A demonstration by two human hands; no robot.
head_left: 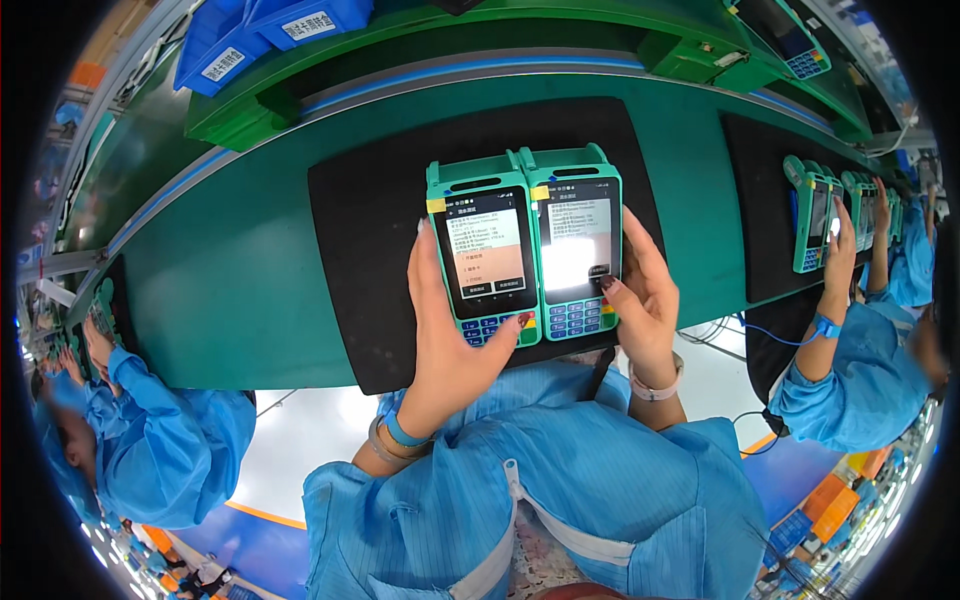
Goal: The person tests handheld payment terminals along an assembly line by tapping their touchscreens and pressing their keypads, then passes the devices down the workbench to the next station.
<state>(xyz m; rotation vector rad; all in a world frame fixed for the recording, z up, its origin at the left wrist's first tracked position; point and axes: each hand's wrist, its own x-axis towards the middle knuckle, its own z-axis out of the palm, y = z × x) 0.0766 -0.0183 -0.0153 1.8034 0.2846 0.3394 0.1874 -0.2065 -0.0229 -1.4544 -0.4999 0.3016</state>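
Two green handheld payment terminals stand side by side in front of me, their screens lit with text and their blue keypads below. Around the outer side of the left payment terminal (485, 245) my left hand (448, 335) is wrapped, its thumb over the right keys of the keypad. My right hand (648, 310) grips the outer side of the right payment terminal (573, 215); its thumb lies at the lower right corner of the screen. Glare whitens part of that screen. Each terminal has a small yellow sticker at its top left corner.
Beneath the terminals lies a black mat (365, 220) on the green table (215, 315). A green shelf (560, 35) runs along the back, with blue bins (235, 45) at its left. Co-workers in blue sit on both sides; more terminals (815, 225) stand at the right.
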